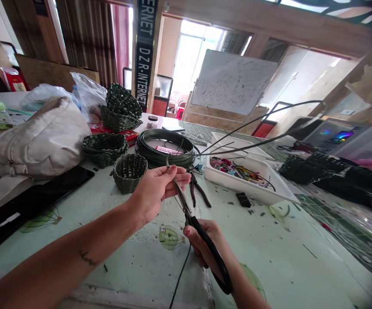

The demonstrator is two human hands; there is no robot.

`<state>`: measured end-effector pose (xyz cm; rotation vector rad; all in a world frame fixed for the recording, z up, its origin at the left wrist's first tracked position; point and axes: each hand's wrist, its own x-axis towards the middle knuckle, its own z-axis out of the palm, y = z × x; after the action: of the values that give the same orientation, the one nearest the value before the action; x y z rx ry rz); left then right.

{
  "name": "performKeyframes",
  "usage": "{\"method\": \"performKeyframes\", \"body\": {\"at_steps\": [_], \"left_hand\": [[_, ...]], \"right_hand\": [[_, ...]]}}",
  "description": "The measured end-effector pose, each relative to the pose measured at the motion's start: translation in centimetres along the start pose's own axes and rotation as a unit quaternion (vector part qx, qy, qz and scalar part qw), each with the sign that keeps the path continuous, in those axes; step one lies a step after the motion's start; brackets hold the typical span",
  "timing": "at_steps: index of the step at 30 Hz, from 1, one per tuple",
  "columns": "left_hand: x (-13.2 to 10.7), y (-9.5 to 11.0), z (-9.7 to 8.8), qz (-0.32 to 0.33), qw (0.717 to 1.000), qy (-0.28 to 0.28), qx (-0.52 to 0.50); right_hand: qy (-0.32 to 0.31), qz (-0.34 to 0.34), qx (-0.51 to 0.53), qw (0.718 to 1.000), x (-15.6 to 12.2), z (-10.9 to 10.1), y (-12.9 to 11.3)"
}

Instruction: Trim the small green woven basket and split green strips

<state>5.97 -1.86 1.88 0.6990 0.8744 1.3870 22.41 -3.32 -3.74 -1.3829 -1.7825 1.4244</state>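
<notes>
My left hand (pixel 158 189) pinches several thin dark green plastic weaving strands (pixel 246 139), which fan out towards the upper right. My right hand (pixel 205 246) grips long black-handled scissors (pixel 201 240), their blades reaching up just below my left fingers, beside the strands. Whether the blades touch the strands is hidden. Another strand (pixel 179 274) hangs down past my right hand. Behind my hands lie black-handled pliers (pixel 197 191), a coil of dark green strand (pixel 164 148) and a small woven basket (pixel 129 173).
On the pale green printed table (pixel 269 244) stand more woven baskets (pixel 121 109), a canvas bag (pixel 34 137), a black tablet (pixel 28 201) and a white tray (pixel 237 176) of colourful pieces. Dark woven pieces (pixel 317 171) lie at the right.
</notes>
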Motion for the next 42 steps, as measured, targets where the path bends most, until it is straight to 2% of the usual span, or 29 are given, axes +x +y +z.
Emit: {"method": "performKeyframes", "body": {"at_steps": [8,16,29,35,39,42], "left_hand": [[-0.1,-0.2,0.5,-0.003,1.0,0.021,-0.005],[0.0,0.0,0.2,-0.033,0.999,-0.006,-0.017],[0.1,0.6,0.0,-0.043,0.998,-0.038,-0.005],[0.9,1.5,-1.3,0.018,0.999,-0.04,0.031],[1.2,1.6,-1.6,0.05,0.996,-0.015,0.073],[1.5,1.6,-1.7,0.104,0.987,0.01,0.122]], "right_hand": [[-0.022,-0.002,0.008,1.0,0.6,-0.3,0.7],[-0.032,-0.013,0.002,0.999,0.3,-0.5,0.5],[0.002,-0.001,0.017,1.0,-0.2,0.0,-0.3],[0.012,-0.006,-0.034,0.999,0.4,0.2,0.6],[0.034,-0.018,-0.092,0.995,0.8,0.0,0.9],[0.068,-0.037,-0.146,0.986,0.7,-0.3,0.6]]}}
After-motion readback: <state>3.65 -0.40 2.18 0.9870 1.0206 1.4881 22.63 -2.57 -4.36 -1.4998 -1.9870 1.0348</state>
